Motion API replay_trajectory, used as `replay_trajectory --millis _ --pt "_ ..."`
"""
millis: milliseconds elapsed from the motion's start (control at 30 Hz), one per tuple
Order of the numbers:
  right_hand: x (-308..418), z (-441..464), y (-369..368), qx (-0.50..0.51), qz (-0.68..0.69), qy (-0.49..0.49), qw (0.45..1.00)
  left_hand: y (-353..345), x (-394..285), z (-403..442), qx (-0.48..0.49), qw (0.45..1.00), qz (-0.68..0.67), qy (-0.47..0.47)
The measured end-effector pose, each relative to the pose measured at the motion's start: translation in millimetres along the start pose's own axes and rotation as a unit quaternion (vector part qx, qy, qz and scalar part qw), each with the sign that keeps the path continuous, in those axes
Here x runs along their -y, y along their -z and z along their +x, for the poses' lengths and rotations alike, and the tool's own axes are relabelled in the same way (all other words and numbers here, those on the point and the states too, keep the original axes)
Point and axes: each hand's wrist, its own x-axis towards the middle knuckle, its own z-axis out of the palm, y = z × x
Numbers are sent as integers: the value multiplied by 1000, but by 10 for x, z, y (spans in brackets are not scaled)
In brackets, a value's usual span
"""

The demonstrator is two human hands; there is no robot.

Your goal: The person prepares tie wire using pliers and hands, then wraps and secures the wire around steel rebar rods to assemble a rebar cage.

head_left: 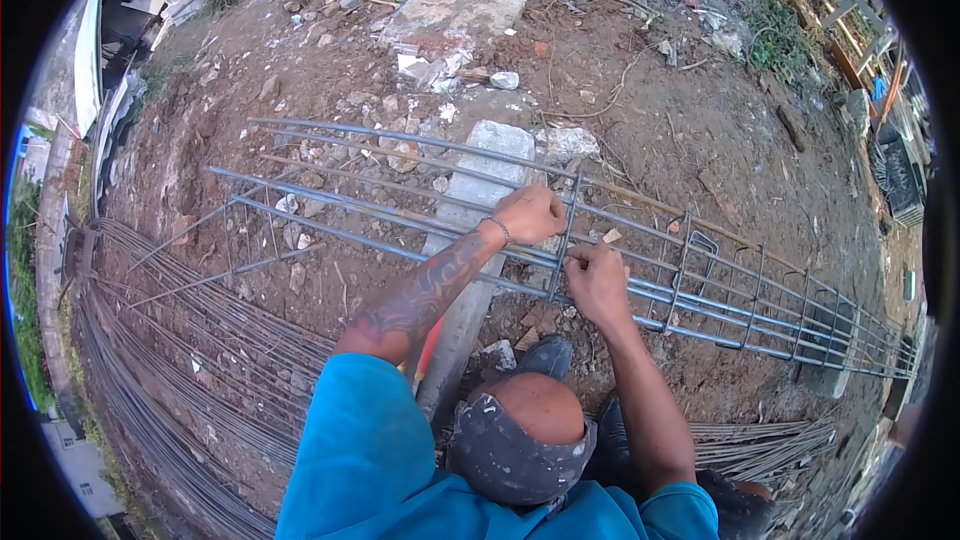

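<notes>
A long rebar cage (740, 285) of steel bars and square ties lies crosswise before me, raised off the soil. My left hand (530, 215) reaches over the upper bars, its fingers curled closed beside a rebar stirrup (574, 190). On the other side of that stirrup, lower down, my right hand (597, 278) is closed in a pinch close against it. Anything between the fingertips of either hand is too small or hidden to name. Further stirrups (681, 260) stand spaced along the bars to the right.
A concrete block (490, 162) sits under the bars, and a grey block (826, 340) supports the right end. Bundles of loose rebar (200, 340) lie at lower left, more rods (765, 443) at lower right. Rubble and a flat slab (460, 8) lie beyond.
</notes>
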Motion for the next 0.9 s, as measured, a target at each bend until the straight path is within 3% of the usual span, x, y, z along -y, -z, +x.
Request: replay_trajectory --millis 67,400,567,667,700,733,800,900 --pt "11 -13 -21 -26 -11 5 1000 4 -59 -106 -77 996 25 -32" --pt "-20 89 -192 -92 8 10 996 14 -84 -246 -110 992 -4 -69" --pt "104 91 -127 -96 -85 30 991 -54 -13 -266 -160 978 4 -133" --pt "257 114 161 -106 -43 -1 993 -104 58 -239 -188 967 11 -169" --pt "259 160 186 -173 -41 25 984 -94 52 -255 -192 967 10 -167" --pt "190 166 143 -171 -42 25 984 -100 40 -273 -188 969 10 -160" --pt "77 249 38 -131 -92 124 979 -46 -3 -252 -183 970 14 -162" --pt "88 289 14 -76 -84 55 992 -21 -25 -294 -159 978 12 -133"
